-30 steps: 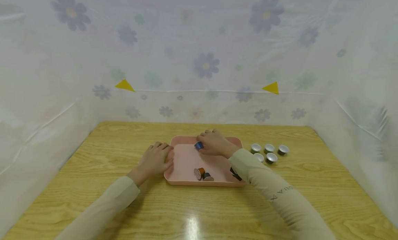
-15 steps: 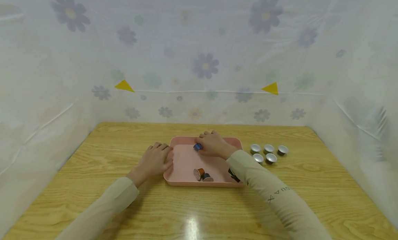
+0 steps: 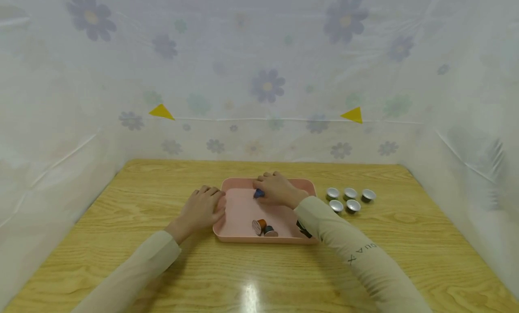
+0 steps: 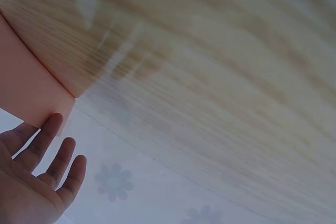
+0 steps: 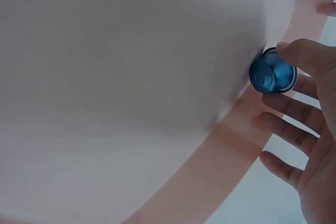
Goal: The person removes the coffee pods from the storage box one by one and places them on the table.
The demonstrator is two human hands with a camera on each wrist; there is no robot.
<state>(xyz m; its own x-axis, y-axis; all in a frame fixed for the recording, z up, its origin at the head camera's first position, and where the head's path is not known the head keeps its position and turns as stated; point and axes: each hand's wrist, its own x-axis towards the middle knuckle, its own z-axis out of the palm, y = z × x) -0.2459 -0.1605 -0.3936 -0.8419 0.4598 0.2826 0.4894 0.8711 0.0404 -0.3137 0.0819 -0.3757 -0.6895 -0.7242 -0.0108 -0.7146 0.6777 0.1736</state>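
At the far side of the pink tray (image 3: 243,214), my right hand (image 3: 279,190) pinches a blue coffee capsule (image 3: 258,193) between thumb and forefinger. Seen from the right wrist, the blue capsule (image 5: 273,72) lies close to the tray's inner wall, with the other fingers (image 5: 286,129) spread loosely along that wall. My left hand (image 3: 201,207) rests against the tray's left rim. In the left wrist view its fingers (image 4: 63,156) are nearly straight, one touching the tray's corner. Near the front wall lie an orange capsule (image 3: 259,226) and a dark green capsule (image 3: 270,232).
Right of the tray, several capsules with silvery lids (image 3: 350,194) stand in two rows on the wooden table (image 3: 170,277). Dark items (image 3: 303,229) in the tray's right end are partly hidden by my right sleeve. A flowered curtain (image 3: 267,88) encloses the back and sides.
The blue capsule has turned in my right fingers and shifted slightly nearer. My right hand has moved a little left and toward me. The left hand stays on the tray's rim.
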